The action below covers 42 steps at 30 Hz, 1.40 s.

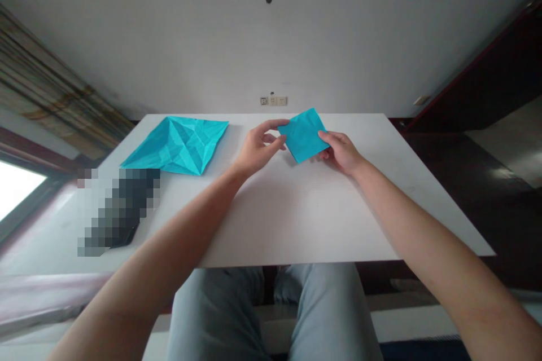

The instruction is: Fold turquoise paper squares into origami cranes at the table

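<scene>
A small folded square of turquoise paper (304, 134) is held above the far middle of the white table (296, 214). My left hand (258, 148) pinches its left corner between thumb and fingers. My right hand (341, 151) grips its right edge, with the fingers behind the paper. A larger creased turquoise sheet (178, 144) lies flat on the table to the left, apart from both hands.
A dark, blurred-out object (121, 208) lies near the table's left edge. A white wall with power sockets (273, 101) stands behind the table. A curtain (46, 101) hangs at the left. My knees show below the near edge.
</scene>
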Motion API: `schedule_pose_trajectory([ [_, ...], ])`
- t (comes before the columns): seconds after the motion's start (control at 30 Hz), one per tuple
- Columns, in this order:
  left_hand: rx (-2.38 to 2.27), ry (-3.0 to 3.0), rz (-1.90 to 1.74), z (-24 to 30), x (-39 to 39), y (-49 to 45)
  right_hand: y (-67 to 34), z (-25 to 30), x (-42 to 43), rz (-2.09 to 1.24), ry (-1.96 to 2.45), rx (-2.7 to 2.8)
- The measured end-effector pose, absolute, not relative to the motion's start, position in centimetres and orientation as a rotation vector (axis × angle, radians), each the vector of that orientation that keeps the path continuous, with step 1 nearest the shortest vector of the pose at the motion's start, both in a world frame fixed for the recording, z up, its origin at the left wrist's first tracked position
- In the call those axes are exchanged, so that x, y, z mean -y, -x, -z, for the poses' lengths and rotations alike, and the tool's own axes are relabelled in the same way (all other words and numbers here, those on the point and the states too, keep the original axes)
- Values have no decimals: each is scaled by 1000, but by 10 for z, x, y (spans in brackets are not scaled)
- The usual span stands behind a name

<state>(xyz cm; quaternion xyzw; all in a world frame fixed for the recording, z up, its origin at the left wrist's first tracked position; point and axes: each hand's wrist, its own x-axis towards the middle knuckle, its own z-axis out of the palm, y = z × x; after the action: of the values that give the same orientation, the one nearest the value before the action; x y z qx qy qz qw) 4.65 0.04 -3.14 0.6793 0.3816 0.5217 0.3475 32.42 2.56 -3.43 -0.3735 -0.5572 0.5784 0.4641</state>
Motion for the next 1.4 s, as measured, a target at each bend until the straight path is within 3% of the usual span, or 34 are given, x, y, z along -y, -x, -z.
schedule_pose_trajectory([
  [1.4, -815, -1632, -1352, 39, -2, -53, -322, 31, -23, -1459, 870, 1371],
])
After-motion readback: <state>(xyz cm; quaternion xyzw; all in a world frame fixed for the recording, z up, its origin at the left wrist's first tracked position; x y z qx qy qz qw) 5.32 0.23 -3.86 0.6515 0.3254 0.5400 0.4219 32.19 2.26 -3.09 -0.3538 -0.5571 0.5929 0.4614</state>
